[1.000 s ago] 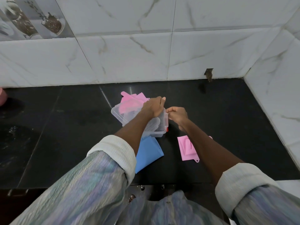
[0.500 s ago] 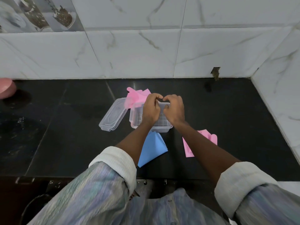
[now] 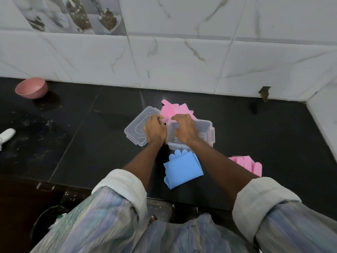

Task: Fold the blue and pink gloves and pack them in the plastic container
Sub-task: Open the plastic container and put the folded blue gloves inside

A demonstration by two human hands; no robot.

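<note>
Currently both hands, left (image 3: 155, 131) and right (image 3: 185, 131), have fingers curled, pinching the pink glove (image 3: 168, 111) at the plastic container (image 3: 207, 133) rim; lid (image 3: 135, 126) beside it.

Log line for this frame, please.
lid off | both hands on pink glove behind clear plastic container | blue glove unpacked

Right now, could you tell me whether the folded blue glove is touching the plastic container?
Cannot tell. In the head view, the blue glove's fingertips reach right up to the plastic container's near edge, but the right hand's forearm partly covers that spot, so neither contact nor gap shows plainly.
</note>
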